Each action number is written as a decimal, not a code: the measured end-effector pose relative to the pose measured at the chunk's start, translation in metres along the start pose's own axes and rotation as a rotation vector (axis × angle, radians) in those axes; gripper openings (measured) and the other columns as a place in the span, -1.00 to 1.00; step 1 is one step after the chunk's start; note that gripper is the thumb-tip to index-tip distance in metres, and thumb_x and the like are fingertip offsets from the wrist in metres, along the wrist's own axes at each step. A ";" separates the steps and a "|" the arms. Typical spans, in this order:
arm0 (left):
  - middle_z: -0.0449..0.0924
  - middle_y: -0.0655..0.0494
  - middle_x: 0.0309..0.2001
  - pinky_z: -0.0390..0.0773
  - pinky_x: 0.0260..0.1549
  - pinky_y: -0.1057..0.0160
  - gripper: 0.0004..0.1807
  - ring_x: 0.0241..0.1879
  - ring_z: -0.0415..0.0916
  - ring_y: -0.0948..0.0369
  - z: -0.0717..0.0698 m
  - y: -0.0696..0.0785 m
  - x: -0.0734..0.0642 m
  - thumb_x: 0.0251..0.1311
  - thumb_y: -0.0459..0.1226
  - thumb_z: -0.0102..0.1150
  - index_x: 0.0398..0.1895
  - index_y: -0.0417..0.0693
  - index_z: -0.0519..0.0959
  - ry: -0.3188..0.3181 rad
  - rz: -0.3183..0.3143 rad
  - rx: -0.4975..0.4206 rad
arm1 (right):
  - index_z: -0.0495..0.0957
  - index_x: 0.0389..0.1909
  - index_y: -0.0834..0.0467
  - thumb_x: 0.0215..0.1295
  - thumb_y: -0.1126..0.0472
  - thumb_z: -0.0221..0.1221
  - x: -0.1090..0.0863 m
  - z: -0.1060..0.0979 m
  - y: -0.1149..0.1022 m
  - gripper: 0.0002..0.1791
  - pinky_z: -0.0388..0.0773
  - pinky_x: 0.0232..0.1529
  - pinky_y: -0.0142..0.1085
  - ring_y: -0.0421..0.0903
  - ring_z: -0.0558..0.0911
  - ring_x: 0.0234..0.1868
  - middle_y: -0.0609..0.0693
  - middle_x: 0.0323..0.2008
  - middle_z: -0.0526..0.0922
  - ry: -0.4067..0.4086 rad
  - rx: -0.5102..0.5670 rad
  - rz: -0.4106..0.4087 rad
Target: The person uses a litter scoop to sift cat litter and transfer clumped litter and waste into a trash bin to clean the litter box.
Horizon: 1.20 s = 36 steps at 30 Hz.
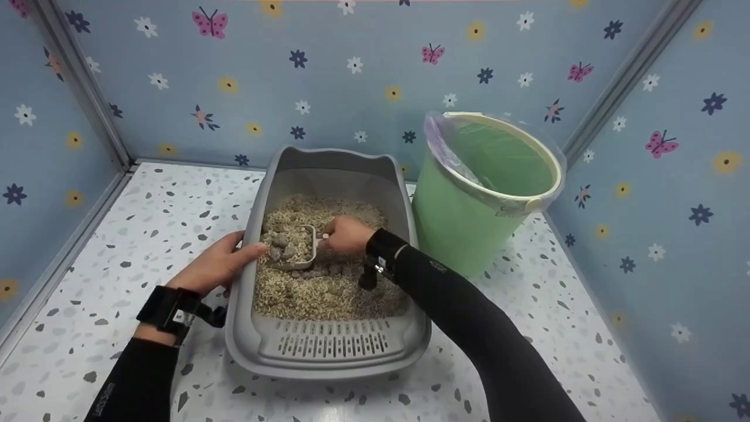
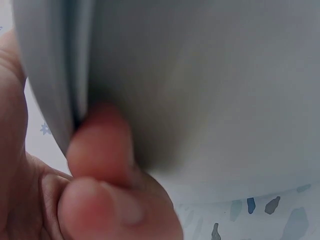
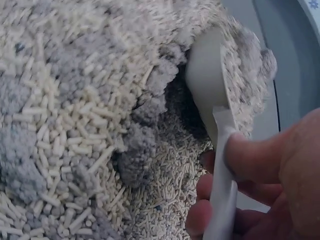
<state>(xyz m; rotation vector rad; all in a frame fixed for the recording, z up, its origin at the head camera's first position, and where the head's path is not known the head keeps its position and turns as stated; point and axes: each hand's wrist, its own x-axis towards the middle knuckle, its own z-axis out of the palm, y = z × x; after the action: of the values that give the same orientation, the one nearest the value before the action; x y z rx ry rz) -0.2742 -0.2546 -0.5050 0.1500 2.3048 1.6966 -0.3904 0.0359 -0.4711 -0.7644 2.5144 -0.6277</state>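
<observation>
Pale grey plastic scoop (image 3: 223,125): handle (image 3: 222,205) runs off bottom edge, right wrist view. Black left sleeve (image 1: 135,378): lettering (image 1: 104,400) illegible.

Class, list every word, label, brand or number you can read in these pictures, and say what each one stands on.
No text reads clearly.
Left sleeve: pale lettering near the forearm, too blurred to read.
Right sleeve: small pale lettering, too small to read.
Green bin: faint marking at the front of its rim, too blurred to read.
Gray tray and scoop: no lettering visible.
</observation>
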 end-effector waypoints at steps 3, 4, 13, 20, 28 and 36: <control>0.56 -0.17 -0.17 0.54 -0.68 0.24 -0.03 -0.55 0.44 0.19 0.000 0.001 -0.001 0.67 0.15 0.15 0.79 -0.26 0.00 0.006 -0.008 -0.005 | 0.20 -0.61 0.00 0.68 0.16 0.26 0.000 0.000 0.000 -0.40 0.07 -0.34 -0.32 -0.20 0.07 -0.57 -0.15 -0.61 0.07 0.006 0.007 -0.004; 0.57 -0.16 -0.17 0.54 -0.68 0.24 -0.02 -0.54 0.45 0.19 0.001 0.001 -0.001 0.67 0.15 0.16 0.78 -0.26 0.01 0.008 -0.010 -0.006 | 0.20 -0.62 0.00 0.67 0.17 0.26 0.000 0.000 0.000 -0.40 0.07 -0.34 -0.32 -0.20 0.07 -0.57 -0.15 -0.62 0.08 0.009 0.006 -0.006; 0.58 -0.15 -0.18 0.54 -0.68 0.24 -0.02 -0.51 0.49 0.16 0.002 0.002 -0.001 0.67 0.15 0.16 0.79 -0.25 0.00 0.008 -0.012 -0.008 | 0.19 -0.60 0.02 0.65 0.21 0.27 0.001 0.002 -0.002 -0.42 0.07 -0.36 -0.32 -0.20 0.08 -0.57 -0.15 -0.61 0.08 0.037 0.001 -0.021; 0.58 -0.17 -0.15 0.55 -0.68 0.23 0.01 -0.52 0.48 0.17 0.002 0.001 0.000 0.67 0.16 0.15 0.79 -0.30 -0.04 0.012 -0.008 0.016 | 0.22 -0.62 0.02 0.64 0.20 0.27 0.001 0.001 0.001 -0.42 0.08 -0.37 -0.32 -0.20 0.09 -0.58 -0.15 -0.63 0.11 0.031 -0.002 -0.036; 0.54 -0.17 -0.13 0.56 -0.64 0.22 0.00 -0.49 0.48 0.16 0.001 0.001 0.001 0.67 0.15 0.14 0.79 -0.28 -0.03 0.007 0.001 0.016 | 0.18 -0.61 0.00 0.67 0.18 0.26 -0.001 -0.001 0.000 -0.40 0.06 -0.36 -0.31 -0.19 0.07 -0.58 -0.14 -0.62 0.09 0.016 0.050 -0.006; 0.57 -0.27 -0.01 0.62 -0.59 0.18 0.03 -0.38 0.59 0.08 0.000 0.000 0.000 0.67 0.15 0.13 0.81 -0.30 -0.09 0.020 -0.009 0.032 | 0.20 -0.62 0.01 0.66 0.19 0.27 -0.002 -0.002 -0.001 -0.40 0.06 -0.37 -0.31 -0.20 0.07 -0.58 -0.15 -0.62 0.10 0.037 0.066 -0.016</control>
<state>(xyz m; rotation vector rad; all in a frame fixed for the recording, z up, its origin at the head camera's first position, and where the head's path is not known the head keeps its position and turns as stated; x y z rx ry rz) -0.2742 -0.2548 -0.5047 0.1294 2.3444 1.6650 -0.3896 0.0368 -0.4684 -0.7560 2.5097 -0.7323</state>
